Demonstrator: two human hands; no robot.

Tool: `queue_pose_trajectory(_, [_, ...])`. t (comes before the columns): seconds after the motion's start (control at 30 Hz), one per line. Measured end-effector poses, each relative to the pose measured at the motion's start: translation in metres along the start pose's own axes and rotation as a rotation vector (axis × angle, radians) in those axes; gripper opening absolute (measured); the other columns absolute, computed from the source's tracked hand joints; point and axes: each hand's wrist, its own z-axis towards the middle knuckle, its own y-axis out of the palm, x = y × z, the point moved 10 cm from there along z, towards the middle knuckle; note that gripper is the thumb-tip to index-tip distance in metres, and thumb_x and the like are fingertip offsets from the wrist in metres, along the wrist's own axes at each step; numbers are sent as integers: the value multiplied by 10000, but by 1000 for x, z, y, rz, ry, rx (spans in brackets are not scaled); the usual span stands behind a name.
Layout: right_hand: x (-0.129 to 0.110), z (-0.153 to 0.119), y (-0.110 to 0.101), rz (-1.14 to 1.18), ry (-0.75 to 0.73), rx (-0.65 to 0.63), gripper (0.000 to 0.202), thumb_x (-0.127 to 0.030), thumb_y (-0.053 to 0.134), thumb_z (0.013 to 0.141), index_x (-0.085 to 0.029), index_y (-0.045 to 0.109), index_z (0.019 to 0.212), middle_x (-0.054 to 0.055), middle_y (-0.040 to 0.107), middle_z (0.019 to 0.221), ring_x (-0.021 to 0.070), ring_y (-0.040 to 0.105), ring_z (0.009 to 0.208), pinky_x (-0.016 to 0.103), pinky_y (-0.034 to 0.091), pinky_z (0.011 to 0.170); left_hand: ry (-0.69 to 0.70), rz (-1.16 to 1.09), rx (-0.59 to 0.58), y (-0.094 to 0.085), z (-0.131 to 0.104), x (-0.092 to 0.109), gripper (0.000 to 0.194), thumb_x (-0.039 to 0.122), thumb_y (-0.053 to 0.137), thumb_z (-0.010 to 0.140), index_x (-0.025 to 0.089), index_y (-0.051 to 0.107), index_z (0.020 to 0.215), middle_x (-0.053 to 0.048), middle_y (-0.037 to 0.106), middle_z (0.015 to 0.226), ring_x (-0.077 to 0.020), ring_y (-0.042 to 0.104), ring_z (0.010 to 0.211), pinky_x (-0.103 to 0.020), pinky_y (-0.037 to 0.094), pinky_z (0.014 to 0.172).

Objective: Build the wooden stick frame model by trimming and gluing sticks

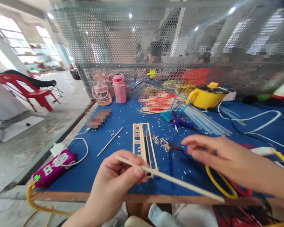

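Observation:
My left hand (123, 173) pinches a pale wooden stick (184, 183) between thumb and fingers, near the table's front edge. The stick slants down to the right. Behind that hand, a small wooden stick frame (142, 142) lies on the blue table. To the right my right hand (203, 149) hovers, slightly blurred, its fingers apart and nothing seen in them. Dark-handled pliers (175, 147) lie just left of its fingertips, beside small wood scraps (164, 143). A loose stick (110, 142) rests left of the frame.
Bundled sticks with red ends (158, 102), a blue glue gun (183, 123) and clear glue sticks (203, 119) lie farther back. A yellow pot (208, 97) stands back right, a pink bottle (119, 90) back left. A purple power strip (54, 168) sits front left. People are behind the mesh.

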Motion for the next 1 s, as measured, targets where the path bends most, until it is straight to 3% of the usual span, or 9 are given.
queue_pose_trajectory(0.03, [-23,5,9,85,-69,-63,359,-423,587,823,-257,616,1140,48,717,913,186,673,777,260,516,629,38,40,-8,3,8,4,99,230,735,732,175,656,754,4,677,720,-69,607,605,-173,487,577])
queue_pose_trajectory(0.1, [-48,15,28,223,-91,-190,372,-393,511,884,-265,545,1232,22,702,837,154,655,724,242,510,622,113,113,0,5,27,14,110,237,730,736,167,655,775,3,674,712,-71,599,608,-176,482,577])
queue_pose_trajectory(0.23, [-39,50,47,320,-99,-264,296,-358,426,933,-213,611,1112,-11,631,651,108,578,560,211,462,520,122,271,-34,4,70,29,176,267,743,709,143,652,795,1,650,677,-69,572,592,-171,461,553])
queue_pose_trajectory(0.37, [4,89,31,140,-140,-14,236,-339,494,898,-210,675,976,39,704,888,170,645,806,297,507,734,110,318,179,-43,108,42,292,349,679,744,175,586,960,22,602,717,-59,518,556,-151,403,461])
queue_pose_trajectory(0.47, [21,99,33,32,-181,51,220,-300,515,884,-215,703,962,44,712,924,182,651,869,321,499,818,-77,372,312,-81,124,17,210,360,569,801,178,516,891,33,562,619,-77,499,488,-162,382,417])
queue_pose_trajectory(0.53, [23,100,38,5,-211,44,213,-285,528,877,-228,713,963,32,715,902,172,657,837,315,500,826,-219,410,284,-88,127,-8,188,345,542,816,170,491,867,10,598,621,-93,541,499,-182,422,446])
queue_pose_trajectory(0.63, [21,99,43,-11,-240,35,206,-273,540,868,-246,715,974,20,715,896,167,663,812,308,506,816,-275,344,233,-85,123,-26,252,369,577,807,166,490,928,-18,657,685,-109,621,576,-214,490,548])
queue_pose_trajectory(0.8, [16,102,45,-4,-245,20,197,-276,549,858,-256,722,951,25,713,864,180,669,772,291,527,689,-282,289,212,-74,111,-27,450,358,668,759,177,451,1109,-16,689,727,-145,674,648,-250,527,609])
queue_pose_trajectory(1.0, [13,104,43,-16,-264,23,194,-278,563,843,-275,731,940,22,725,895,208,681,776,312,541,664,-277,286,249,-72,108,-25,532,309,738,698,176,444,1120,-24,720,756,-145,681,635,-221,522,571])
